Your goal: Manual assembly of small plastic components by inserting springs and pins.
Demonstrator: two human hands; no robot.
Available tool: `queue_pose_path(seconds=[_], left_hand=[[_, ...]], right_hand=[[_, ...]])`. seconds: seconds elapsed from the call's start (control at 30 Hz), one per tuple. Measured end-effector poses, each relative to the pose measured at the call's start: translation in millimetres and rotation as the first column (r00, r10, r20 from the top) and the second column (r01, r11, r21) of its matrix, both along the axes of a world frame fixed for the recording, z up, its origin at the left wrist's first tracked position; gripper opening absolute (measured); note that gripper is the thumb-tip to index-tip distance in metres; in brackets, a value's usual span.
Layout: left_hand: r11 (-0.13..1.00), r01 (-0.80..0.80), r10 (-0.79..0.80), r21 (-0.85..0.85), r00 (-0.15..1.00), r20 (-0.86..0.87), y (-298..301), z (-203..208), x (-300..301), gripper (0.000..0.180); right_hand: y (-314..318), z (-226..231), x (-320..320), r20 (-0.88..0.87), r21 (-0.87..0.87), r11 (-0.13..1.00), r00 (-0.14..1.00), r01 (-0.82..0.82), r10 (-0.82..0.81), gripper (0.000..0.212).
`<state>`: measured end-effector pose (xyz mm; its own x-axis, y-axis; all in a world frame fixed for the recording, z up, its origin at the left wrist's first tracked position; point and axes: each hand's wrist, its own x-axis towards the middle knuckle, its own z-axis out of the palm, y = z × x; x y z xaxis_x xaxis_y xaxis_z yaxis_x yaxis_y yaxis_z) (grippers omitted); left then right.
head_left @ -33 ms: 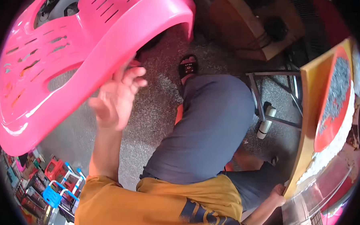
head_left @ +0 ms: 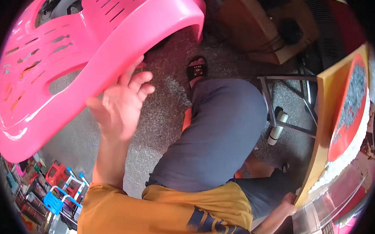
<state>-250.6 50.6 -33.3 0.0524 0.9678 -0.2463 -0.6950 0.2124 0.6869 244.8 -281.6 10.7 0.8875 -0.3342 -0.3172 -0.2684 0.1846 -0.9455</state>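
Wearing dark-lettered orange shirt point(head_left: 150, 211), left grip point(head_left: 123, 108) beside pink chair point(head_left: 110, 59).

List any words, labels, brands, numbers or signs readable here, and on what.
Nothing reads clearly.
Orange shirt: dark print, too creased and slanted to read.
Black sandal: pale marks, too small to read.
Pink plastic chair: no lettering visible.
White bottle: none I can make out.

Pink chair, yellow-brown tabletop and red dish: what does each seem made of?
Pink chair: glossy moulded plastic, judging by highlights and slots through one smooth shell. Yellow-brown tabletop: probably smooth wood or wood-look board, from its warm colour and flat face. Red dish: likely smooth plastic, from its even colour; painted metal is possible.
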Motion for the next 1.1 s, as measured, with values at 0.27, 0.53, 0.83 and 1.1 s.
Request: queue_pose_path(seconds=[0.27, 0.53, 0.83, 1.1], left_hand=[[0.945, -0.321, 0.317, 0.059, 0.946, 0.073, 46, 22, -64, 0.035], [0.959, -0.281, 0.275, 0.033, 0.952, 0.133, 115, 15, -147, 0.025], [0.98, -0.191, 0.17, 0.05, 0.947, 0.271, 126, 11, -162, 0.023], [0.989, -0.137, 0.147, -0.056, 0.958, 0.248, 110, 15, -76, 0.037]], right_hand=[[-8, -4, 17, -0.01, -0.05, 0.995, 0.996, 0.09, -0.091, 0.029], [-73, -4, 77, -0.067, 0.142, 0.965, 0.975, 0.221, -0.213, 0.022], [-46, -6, 68, -0.132, 0.086, 0.959, 0.957, 0.271, -0.258, 0.023], [-83, -11, 102, -0.133, 0.228, 0.916, 0.942, 0.33, -0.307, 0.024]])
